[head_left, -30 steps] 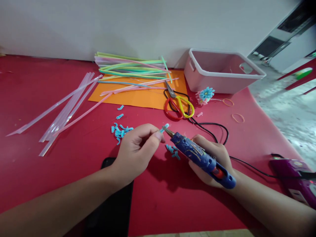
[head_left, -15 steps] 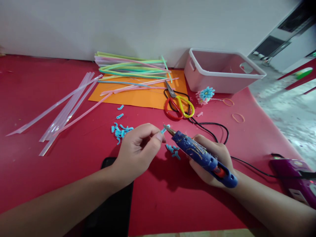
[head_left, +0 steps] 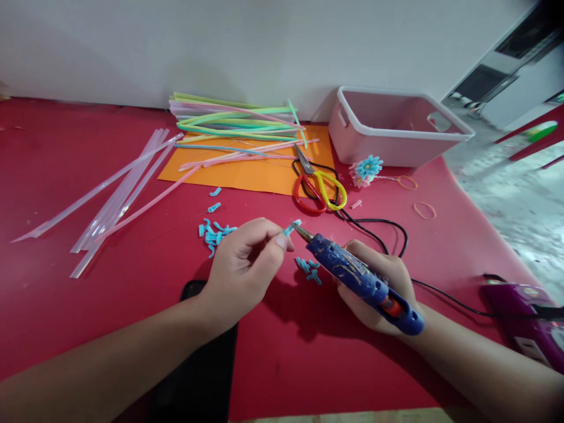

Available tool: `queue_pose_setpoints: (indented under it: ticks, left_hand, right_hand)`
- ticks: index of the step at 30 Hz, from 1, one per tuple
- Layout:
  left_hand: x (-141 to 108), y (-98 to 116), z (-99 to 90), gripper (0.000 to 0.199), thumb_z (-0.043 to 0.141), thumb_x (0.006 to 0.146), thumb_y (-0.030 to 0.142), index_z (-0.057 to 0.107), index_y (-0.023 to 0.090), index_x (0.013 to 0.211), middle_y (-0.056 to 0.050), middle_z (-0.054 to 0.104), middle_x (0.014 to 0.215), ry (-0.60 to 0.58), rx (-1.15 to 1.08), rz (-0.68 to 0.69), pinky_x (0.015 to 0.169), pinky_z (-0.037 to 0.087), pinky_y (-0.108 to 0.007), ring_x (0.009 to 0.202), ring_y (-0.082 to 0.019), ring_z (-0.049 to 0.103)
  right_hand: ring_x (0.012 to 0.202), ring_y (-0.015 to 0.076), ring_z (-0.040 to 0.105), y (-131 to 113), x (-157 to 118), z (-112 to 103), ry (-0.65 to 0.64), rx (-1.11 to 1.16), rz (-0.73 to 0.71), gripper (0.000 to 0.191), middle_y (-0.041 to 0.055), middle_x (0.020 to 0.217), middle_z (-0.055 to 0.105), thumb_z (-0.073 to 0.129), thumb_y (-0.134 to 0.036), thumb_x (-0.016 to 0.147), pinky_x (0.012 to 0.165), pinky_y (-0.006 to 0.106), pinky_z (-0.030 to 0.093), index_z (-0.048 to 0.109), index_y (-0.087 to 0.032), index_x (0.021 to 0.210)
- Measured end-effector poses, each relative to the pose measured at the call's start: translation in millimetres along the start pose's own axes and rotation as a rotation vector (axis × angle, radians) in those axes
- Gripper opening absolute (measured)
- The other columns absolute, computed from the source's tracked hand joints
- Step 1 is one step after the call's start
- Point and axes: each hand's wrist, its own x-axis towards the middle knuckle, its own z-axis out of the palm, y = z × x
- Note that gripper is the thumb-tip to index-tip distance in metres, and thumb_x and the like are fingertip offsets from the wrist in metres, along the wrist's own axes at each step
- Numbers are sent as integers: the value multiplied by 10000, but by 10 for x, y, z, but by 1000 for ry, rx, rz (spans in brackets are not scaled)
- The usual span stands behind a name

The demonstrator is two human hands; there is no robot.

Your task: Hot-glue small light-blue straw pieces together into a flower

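Between thumb and fingertips, my left hand (head_left: pixel 251 264) pinches a short blue straw piece (head_left: pixel 289 230) whose end points up and right. My right hand (head_left: pixel 388 276) is wrapped round a blue hot glue gun (head_left: pixel 348 267). Its metal nozzle is at the straw piece's far end; whether they touch I cannot tell. Below the nozzle lies a small cluster of blue cut straw pieces (head_left: pixel 309 268). A larger pile of blue pieces (head_left: pixel 213 237) sits left of my left hand, partly hidden by it.
Scissors (head_left: pixel 311 182) with red and yellow handles rest on an orange sheet (head_left: pixel 238 176) beside coloured straws (head_left: pixel 238 120). Clear glue sticks (head_left: pixel 127 194) lie left. A pink basket (head_left: pixel 396 144), a straw flower (head_left: pixel 369 169), a black phone (head_left: pixel 198 364) and a purple box (head_left: pixel 520 317) surround my hands.
My left hand has shifted slightly left, and more of the blue straw piece shows beyond its fingertips. The glue gun has stayed almost still.
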Motion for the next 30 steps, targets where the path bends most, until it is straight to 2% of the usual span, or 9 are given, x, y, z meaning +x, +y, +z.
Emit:
queue_pose_setpoints:
  ticks: [5,8,11,13,15,23,25,28,30]
  left_hand:
    - [18,-18,17,211,535,916,220,627,195,728,47,485,588,-63,-63,-48,549,381,-247,557,-100,454]
    - [48,1,47,211,535,889,258,576,196,691,63,418,545,-219,-365,-338,433,267,-210,454,-73,324]
    - [81,55,62,237,528,844,255,493,188,619,74,372,511,-492,-708,-702,374,144,-163,405,-42,177]
    - [98,88,58,242,535,833,233,480,180,603,75,362,504,-645,-782,-834,360,116,-141,403,-35,152]
    - [109,104,48,228,533,835,208,487,176,614,77,356,504,-720,-791,-890,353,119,-126,402,-34,152]
    - [109,105,55,192,534,795,187,475,177,613,82,340,487,-795,-705,-976,342,137,-116,390,-31,153]
    - [103,103,71,191,553,834,213,499,173,655,81,367,518,-731,-675,-967,349,136,-112,396,-23,157]
    - [94,79,94,38,581,856,213,563,188,833,67,460,647,-525,-695,-904,363,157,-109,420,-21,222]
    - [84,56,100,95,584,852,202,583,211,947,61,485,703,-444,-692,-815,370,186,-121,441,-32,275]
  right_hand:
    - [576,153,585,33,-50,-24,3,140,68,163,3,712,627,663,-145,792,488,281,458,570,-252,872]
    - [642,160,638,59,-57,-18,-8,378,125,114,18,778,696,660,-160,872,553,288,519,605,-255,902]
    - [640,128,624,41,-13,25,85,666,269,172,12,925,755,670,-195,918,553,258,536,568,-287,1022]
    - [613,112,611,-2,31,59,111,777,391,233,17,957,766,731,-227,890,517,233,523,542,-277,1019]
    - [598,112,609,-59,71,85,80,849,442,275,31,927,775,778,-271,856,492,224,511,525,-260,964]
    - [574,112,592,-156,102,89,-25,890,496,371,25,842,761,810,-412,810,463,219,472,480,-256,875]
    - [564,110,577,-141,98,92,-14,887,519,371,16,808,751,819,-402,799,465,222,466,493,-253,896]
    - [510,87,519,-124,107,104,61,892,564,370,-5,766,739,836,-371,783,448,217,436,519,-243,926]
    - [474,73,480,-122,124,108,124,909,587,392,-16,740,733,857,-363,755,426,215,408,524,-238,919]
